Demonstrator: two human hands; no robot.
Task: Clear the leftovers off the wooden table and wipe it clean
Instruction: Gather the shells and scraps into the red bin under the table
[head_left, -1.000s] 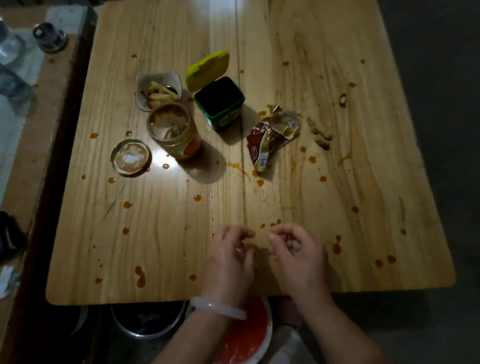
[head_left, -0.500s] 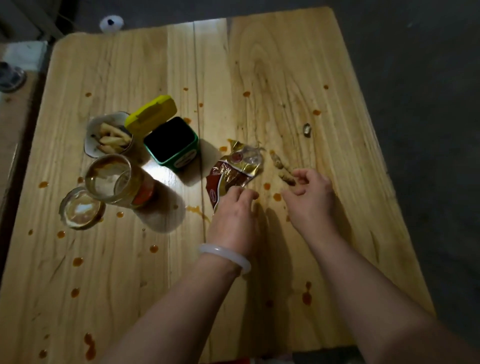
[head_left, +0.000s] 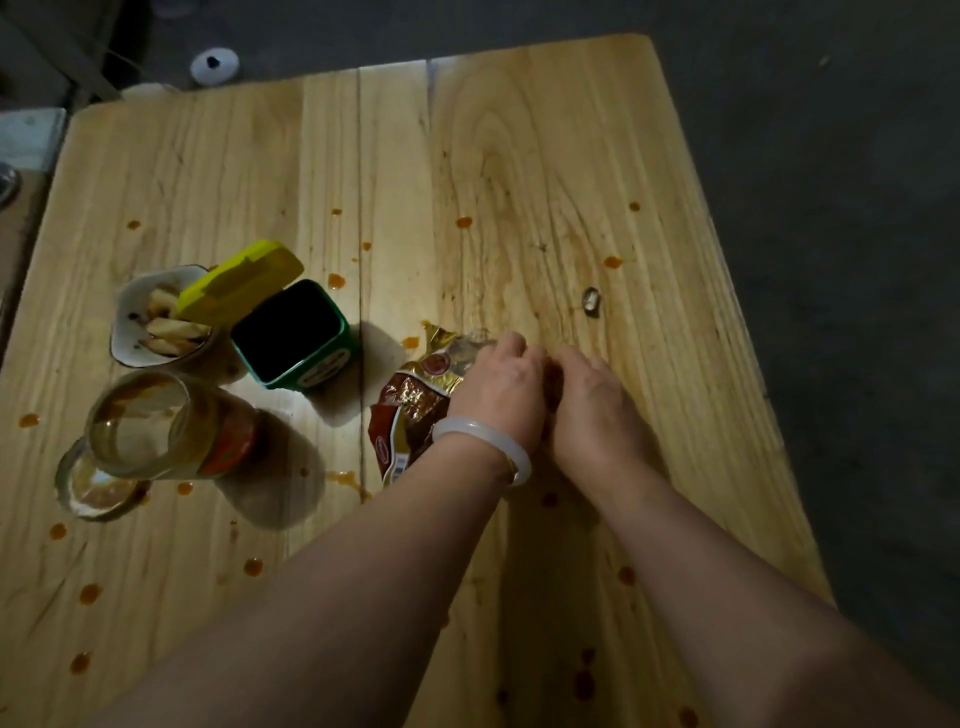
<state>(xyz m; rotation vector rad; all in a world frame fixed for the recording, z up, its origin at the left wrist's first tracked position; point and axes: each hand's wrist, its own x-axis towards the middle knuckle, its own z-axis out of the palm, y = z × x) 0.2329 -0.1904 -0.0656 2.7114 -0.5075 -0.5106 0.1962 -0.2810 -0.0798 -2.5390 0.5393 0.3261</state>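
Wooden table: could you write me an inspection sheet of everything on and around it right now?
Surface: light wooden table, dotted with orange sauce spots.
Job's things: crumpled red-and-gold snack wrapper; open glass jar, its round lid beside it; white bowl of fries; green tin, yellow lid open; small dark scrap.
Clutter: nothing seen.
Hands: left hand, wearing a white bangle, over the wrapper's end; right hand close against it; fingers hidden, grip unclear.
Cables: nothing seen.
Surroundings: dark floor; white round object beyond the table.
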